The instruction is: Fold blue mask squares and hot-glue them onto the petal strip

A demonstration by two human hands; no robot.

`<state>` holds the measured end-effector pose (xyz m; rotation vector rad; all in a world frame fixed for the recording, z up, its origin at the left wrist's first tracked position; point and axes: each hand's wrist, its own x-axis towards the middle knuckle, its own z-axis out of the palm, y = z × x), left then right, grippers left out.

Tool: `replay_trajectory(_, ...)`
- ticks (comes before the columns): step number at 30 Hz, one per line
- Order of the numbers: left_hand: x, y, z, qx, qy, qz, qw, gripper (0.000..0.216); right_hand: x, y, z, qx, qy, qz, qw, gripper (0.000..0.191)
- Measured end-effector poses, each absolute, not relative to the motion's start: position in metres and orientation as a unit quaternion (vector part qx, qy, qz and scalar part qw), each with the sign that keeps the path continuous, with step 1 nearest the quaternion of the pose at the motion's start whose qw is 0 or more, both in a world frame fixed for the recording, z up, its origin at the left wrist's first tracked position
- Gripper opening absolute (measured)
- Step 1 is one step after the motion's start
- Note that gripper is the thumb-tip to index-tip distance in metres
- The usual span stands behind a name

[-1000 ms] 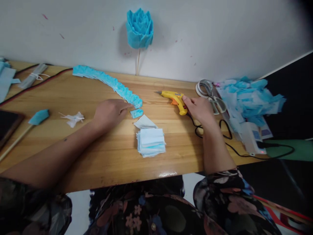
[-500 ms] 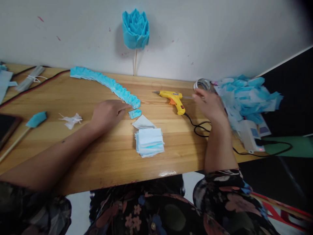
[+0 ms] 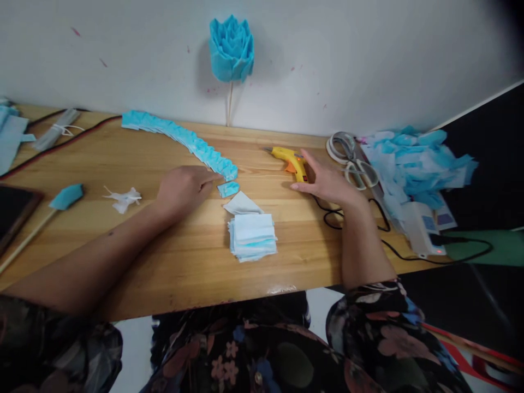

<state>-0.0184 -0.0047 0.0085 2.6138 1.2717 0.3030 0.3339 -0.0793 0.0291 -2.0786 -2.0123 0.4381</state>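
Note:
My left hand [image 3: 184,188] lies on the table with its index finger stretched to the near end of a curved row of folded blue petals [image 3: 180,134]. Its other fingers are curled, with nothing seen in them. One loose folded petal [image 3: 228,189] lies just below that fingertip. My right hand [image 3: 327,177] is open, thumb and fingers spread around the handle of a yellow glue gun [image 3: 284,154] that lies on its side; contact is unclear. A stack of pale blue fabric squares [image 3: 254,234] sits between my hands, a folded piece [image 3: 243,203] at its top edge.
Scissors [image 3: 361,173] and a tape roll [image 3: 341,146] lie right, beside a heap of blue scraps [image 3: 413,158] and a white power strip [image 3: 421,229]. A blue flower [image 3: 232,49] stands against the wall. A bud on a stick [image 3: 67,197] and white scrap [image 3: 124,200] lie left.
My right hand has moved left and down from beside the tape roll to the glue gun's handle, uncovering the scissors. My left hand has stayed at the petal row.

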Motion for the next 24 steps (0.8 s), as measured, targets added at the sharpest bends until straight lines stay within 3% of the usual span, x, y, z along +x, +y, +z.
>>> replay_trajectory(7, -0.017, -0.004, 0.008, 0.893, 0.421, 0.110, 0.114, 0.045, 0.321, -0.082, 0.038, -0.705, -0.687, -0.003, 0.175, 0.064)
replay_trajectory(11, -0.016, -0.004, 0.009, 0.892, 0.418, 0.110, 0.131, 0.044, 0.276, -0.079, 0.048, -0.647, -0.714, 0.115, 0.240, 0.026)
replay_trajectory(15, -0.016, -0.004, 0.008, 0.892, 0.413, 0.109, 0.148, 0.042, 0.234, -0.067, 0.039, -0.595, -0.759, 0.204, 0.171, 0.020)
replay_trajectory(24, -0.013, -0.003, 0.007, 0.888, 0.420, 0.103, 0.157, 0.041, 0.207, -0.048, 0.026, -0.597, -0.772, 0.175, 0.132, 0.008)
